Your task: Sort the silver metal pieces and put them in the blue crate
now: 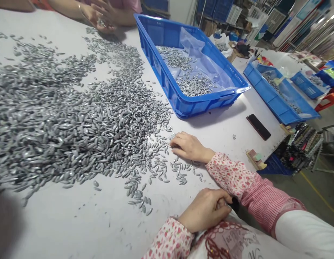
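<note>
A wide heap of small grey oval metal pieces covers the white table. My right hand rests at the heap's near edge, knuckles up and fingers curled down onto loose pieces; what the fingertips pinch is hidden. My left hand sits at the table's edge by my lap, fingers closed, with a small dark object just past the fingertips. Both arms wear floral pink sleeves.
A blue plastic crate lined with clear film holds more pieces at the back. A black phone lies to its right. Another person's hands work at the far edge. More blue crates stand on the right.
</note>
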`<action>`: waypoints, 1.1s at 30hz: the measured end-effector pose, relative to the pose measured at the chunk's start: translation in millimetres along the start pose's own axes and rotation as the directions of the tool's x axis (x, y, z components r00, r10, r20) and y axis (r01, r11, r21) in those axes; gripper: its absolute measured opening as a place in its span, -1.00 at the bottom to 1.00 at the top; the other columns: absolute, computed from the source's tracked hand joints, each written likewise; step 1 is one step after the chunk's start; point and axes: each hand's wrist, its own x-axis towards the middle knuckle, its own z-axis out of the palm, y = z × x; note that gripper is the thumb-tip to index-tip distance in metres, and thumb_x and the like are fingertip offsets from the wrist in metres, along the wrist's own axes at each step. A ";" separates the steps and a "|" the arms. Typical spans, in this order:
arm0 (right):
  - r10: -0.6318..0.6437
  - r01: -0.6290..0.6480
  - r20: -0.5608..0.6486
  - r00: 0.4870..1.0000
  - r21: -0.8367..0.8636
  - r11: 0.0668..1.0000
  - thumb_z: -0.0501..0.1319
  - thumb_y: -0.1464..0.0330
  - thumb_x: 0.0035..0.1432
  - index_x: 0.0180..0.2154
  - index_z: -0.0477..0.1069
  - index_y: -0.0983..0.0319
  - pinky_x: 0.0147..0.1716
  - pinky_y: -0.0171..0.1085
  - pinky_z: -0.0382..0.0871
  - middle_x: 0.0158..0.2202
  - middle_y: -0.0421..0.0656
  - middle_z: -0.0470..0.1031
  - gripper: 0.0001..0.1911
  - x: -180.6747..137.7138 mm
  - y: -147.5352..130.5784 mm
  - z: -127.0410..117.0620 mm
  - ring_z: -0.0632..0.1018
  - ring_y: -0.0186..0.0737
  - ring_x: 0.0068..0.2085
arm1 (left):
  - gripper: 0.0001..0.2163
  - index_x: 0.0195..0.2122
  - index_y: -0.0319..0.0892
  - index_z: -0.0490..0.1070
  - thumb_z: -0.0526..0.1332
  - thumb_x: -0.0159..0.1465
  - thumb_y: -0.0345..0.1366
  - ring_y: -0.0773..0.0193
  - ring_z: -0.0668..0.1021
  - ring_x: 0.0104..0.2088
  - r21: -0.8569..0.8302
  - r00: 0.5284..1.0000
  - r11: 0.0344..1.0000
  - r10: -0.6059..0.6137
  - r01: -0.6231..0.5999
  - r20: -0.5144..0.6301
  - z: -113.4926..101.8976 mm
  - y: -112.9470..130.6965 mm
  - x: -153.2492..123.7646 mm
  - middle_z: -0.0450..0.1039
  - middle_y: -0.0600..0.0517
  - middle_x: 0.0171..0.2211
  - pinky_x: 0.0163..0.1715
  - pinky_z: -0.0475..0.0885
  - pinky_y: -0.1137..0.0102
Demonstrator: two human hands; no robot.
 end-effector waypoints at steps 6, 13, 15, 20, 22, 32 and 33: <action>-0.118 0.118 0.002 0.993 -0.033 0.992 0.18 0.31 0.30 -0.29 0.47 0.22 -0.19 -0.23 0.22 -0.26 -0.12 0.44 -0.85 2.6 -8.0 9.6 0.37 -0.17 -0.20 | -0.84 -0.23 -0.19 0.52 0.22 0.18 -0.46 0.40 0.39 -0.52 0.010 1.000 1.000 -0.014 0.014 0.004 -1.0 1.9 0.1 0.41 0.17 -0.53 -0.40 0.24 0.54; 0.139 -0.124 -0.129 0.982 0.112 0.986 0.20 0.40 0.28 -0.25 0.49 0.26 -0.16 -0.26 0.27 -0.28 -0.12 0.51 -0.90 -19.2 29.3 -15.0 0.43 -0.22 -0.21 | -0.84 -0.21 -0.19 0.52 0.21 0.19 -0.43 0.39 0.39 -0.53 0.006 0.998 0.998 -0.057 0.057 0.025 -2.5 5.6 -2.6 0.39 0.16 -0.54 -0.43 0.23 0.53; 0.239 -0.224 -0.116 0.964 0.131 0.966 0.22 0.42 0.25 -0.28 0.50 0.26 -0.19 -0.27 0.26 -0.31 -0.14 0.51 -0.91 -29.5 43.0 -24.1 0.44 -0.24 -0.24 | -0.84 -0.22 -0.19 0.52 0.20 0.20 -0.43 0.39 0.37 -0.53 0.016 0.998 0.998 -0.062 0.061 0.033 -3.8 7.0 -2.6 0.38 0.16 -0.55 -0.45 0.21 0.53; 0.348 -0.338 -0.026 0.937 0.187 0.923 0.25 0.39 0.22 -0.27 0.50 0.25 -0.22 -0.31 0.28 -0.30 -0.17 0.54 -0.93 -51.2 60.1 -36.3 0.48 -0.26 -0.25 | -0.85 -0.22 -0.18 0.50 0.17 0.22 -0.42 0.39 0.37 -0.53 0.017 0.994 0.996 -0.085 0.085 0.067 -6.9 11.0 -1.2 0.38 0.16 -0.53 -0.47 0.20 0.52; 0.343 -0.339 0.012 0.939 0.185 0.922 0.27 0.37 0.20 -0.20 0.50 0.25 -0.19 -0.30 0.30 -0.23 -0.15 0.55 -0.88 -54.5 58.1 -34.7 0.50 -0.24 -0.21 | -0.85 -0.22 -0.18 0.50 0.18 0.22 -0.42 0.38 0.37 -0.53 0.015 0.993 0.995 -0.095 0.094 0.066 -6.5 11.5 -0.7 0.39 0.15 -0.52 -0.46 0.21 0.52; -0.075 0.070 0.037 0.997 0.128 0.989 0.18 0.47 0.25 -0.17 0.49 0.23 -0.03 -0.22 0.32 -0.09 -0.07 0.47 -0.85 -53.2 35.7 -12.8 0.43 -0.18 -0.07 | -0.86 -0.21 -0.19 0.49 0.19 0.23 -0.38 0.35 0.39 -0.50 0.040 0.993 0.993 -0.109 0.107 0.054 -5.2 9.5 -0.4 0.41 0.13 -0.50 -0.42 0.21 0.51; -0.043 0.041 0.014 0.999 0.135 0.990 0.17 0.49 0.25 -0.19 0.49 0.24 -0.06 -0.23 0.32 -0.12 -0.07 0.48 -0.85 -55.0 38.5 -14.5 0.44 -0.19 -0.09 | -0.86 -0.21 -0.19 0.49 0.19 0.23 -0.38 0.35 0.39 -0.50 0.035 0.992 0.993 -0.112 0.110 0.054 -5.5 10.2 -0.4 0.40 0.13 -0.50 -0.42 0.21 0.51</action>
